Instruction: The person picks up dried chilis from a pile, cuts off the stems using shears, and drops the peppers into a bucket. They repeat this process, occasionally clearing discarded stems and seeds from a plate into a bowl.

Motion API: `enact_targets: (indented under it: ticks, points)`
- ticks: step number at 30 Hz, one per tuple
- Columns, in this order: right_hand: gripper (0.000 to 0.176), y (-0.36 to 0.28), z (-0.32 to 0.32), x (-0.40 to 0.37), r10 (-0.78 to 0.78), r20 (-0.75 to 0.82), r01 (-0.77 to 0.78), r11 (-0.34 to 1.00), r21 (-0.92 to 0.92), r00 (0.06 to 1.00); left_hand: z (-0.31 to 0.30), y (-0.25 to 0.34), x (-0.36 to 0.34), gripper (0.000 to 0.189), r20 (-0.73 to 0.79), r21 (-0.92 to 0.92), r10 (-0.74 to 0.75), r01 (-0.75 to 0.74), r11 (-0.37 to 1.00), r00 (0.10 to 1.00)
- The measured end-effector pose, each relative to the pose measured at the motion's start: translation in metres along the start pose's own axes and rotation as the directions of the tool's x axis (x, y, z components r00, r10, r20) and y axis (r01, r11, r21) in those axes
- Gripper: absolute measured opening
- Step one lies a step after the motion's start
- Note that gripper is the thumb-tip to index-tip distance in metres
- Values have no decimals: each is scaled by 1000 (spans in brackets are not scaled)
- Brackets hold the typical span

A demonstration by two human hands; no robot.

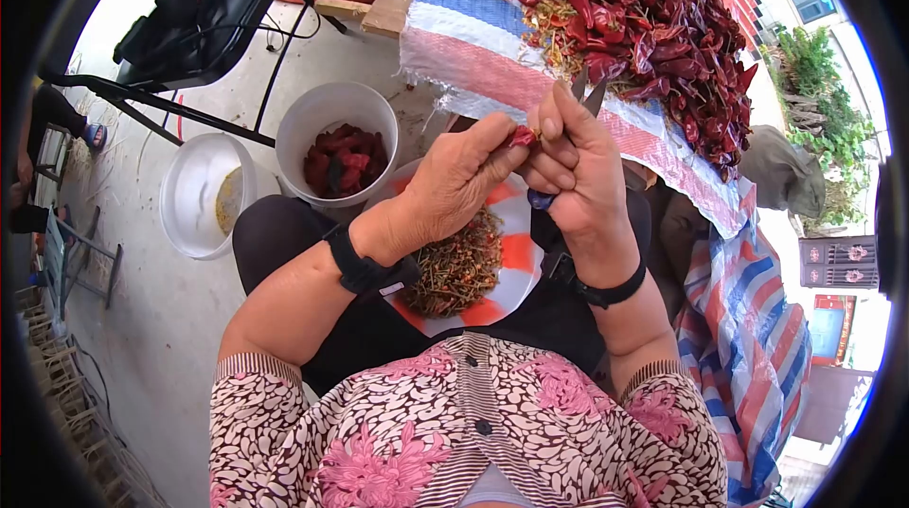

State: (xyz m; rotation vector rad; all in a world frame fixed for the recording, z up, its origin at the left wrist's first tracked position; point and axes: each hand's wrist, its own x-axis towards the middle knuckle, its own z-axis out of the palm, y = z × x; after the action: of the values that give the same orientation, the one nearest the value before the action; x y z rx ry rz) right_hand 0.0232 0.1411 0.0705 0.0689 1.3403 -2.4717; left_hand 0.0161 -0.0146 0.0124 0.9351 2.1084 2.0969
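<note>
Evidently mid-trim, pinches the dried red chilli (522,136) between fingertips of the left hand (454,186) above the plate (519,252) of stems, wraps the right hand (578,177) around the scissors (591,97), blades slightly parted, and probably needs a clean snip at the stem.

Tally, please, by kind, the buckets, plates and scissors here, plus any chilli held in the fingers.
Buckets: 2
Plate: 1
Scissors: 1
Chilli, held in the fingers: 1
Total: 5
</note>
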Motion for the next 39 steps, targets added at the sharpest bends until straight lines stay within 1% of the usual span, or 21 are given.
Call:
enact_targets:
  ticks: [3, 6, 9, 13, 15, 16, 18, 19, 20, 22, 23, 24, 25, 27, 28, 29, 31, 33, 34, 37, 39]
  points:
    - [34, 4, -4, 8, 18, 18, -21, 981, 191, 1000, 2, 0, 1, 18, -64, 57, 90, -87, 995, 994]
    - [35, 3, -8, 10, 17, 70, -34, 969, 244, 997, 3, -4, 6, 15, -83, 132, 155, -144, 981, 984]
    - [34, 5, -6, 9, -187, -130, 176, 980, -95, 974, 5, -10, 12, 12, -86, 256, 172, -145, 956, 981]
    - [34, -7, -13, 17, -152, -72, 125, 947, -297, 986, 4, -13, 19, 10, -120, 419, 253, -182, 890, 960]
    - [34, -9, -15, 19, -120, -24, 99, 902, -421, 992, 1, -21, 21, 11, -58, 515, 269, -202, 833, 962]
    - [31, -13, -16, 21, -126, 29, 121, 825, -551, 992, -1, -24, 20, 11, -25, 562, 273, -213, 799, 962]
    - [28, -16, -23, 27, -226, 319, 386, 392, -835, 920, -2, -22, 19, 10, 11, 280, 81, -81, 957, 997]
    - [26, -18, -27, 30, -210, 467, 497, 123, -859, 859, -3, -21, 18, 10, 49, 129, -11, 5, 992, 999]
    - [23, -22, -34, 31, -91, 517, 522, 45, -852, 851, -4, -18, 17, 12, 141, -64, -172, 183, 981, 975]
    - [24, -20, -36, 25, 1, 481, 465, 253, -848, 877, -9, -11, 16, 16, 391, -342, -374, 509, 790, 841]
    - [25, -19, -36, 21, 54, 469, 423, 352, -835, 882, -12, -9, 15, 19, 512, -398, -431, 650, 647, 743]
    - [28, -19, -35, 18, 90, 438, 376, 378, -846, 894, -18, -9, 16, 21, 627, -396, -440, 750, 530, 643]
    - [32, -13, -39, 15, 111, 395, 260, 589, -765, 912, -21, -11, 14, 24, 732, -376, -425, 835, 401, 533]
    - [38, 6, -50, 10, 181, 312, -19, 888, -459, 933, -19, -24, 8, 31, 794, -385, -375, 873, 301, 479]
    - [38, 14, -53, 7, 193, 265, -78, 918, -390, 945, -17, -29, 3, 30, 811, -398, -349, 880, 259, 470]
    - [36, 18, -55, 6, 219, 289, -139, 951, -275, 932, -16, -33, 0, 30, 827, -407, -324, 887, 217, 459]
    - [33, 22, -57, 3, 254, 338, -257, 966, -39, 906, -17, -29, -1, 31, 814, -399, -333, 875, 276, 476]
    - [36, 27, -58, 1, 294, 330, -330, 942, 57, 897, -21, -24, 4, 32, 774, -347, -387, 847, 403, 502]
    - [36, 28, -60, 1, 307, 345, -363, 926, 108, 887, -22, -24, 5, 31, 781, -334, -381, 846, 416, 495]
    - [38, 28, -61, 0, 269, 426, -389, 893, 225, 864, -18, -19, 14, 33, 812, -432, -267, 842, 324, 519]
    - [38, 26, -62, 0, 237, 501, -420, 860, 291, 833, -15, -24, 14, 35, 827, -440, -208, 831, 340, 523]
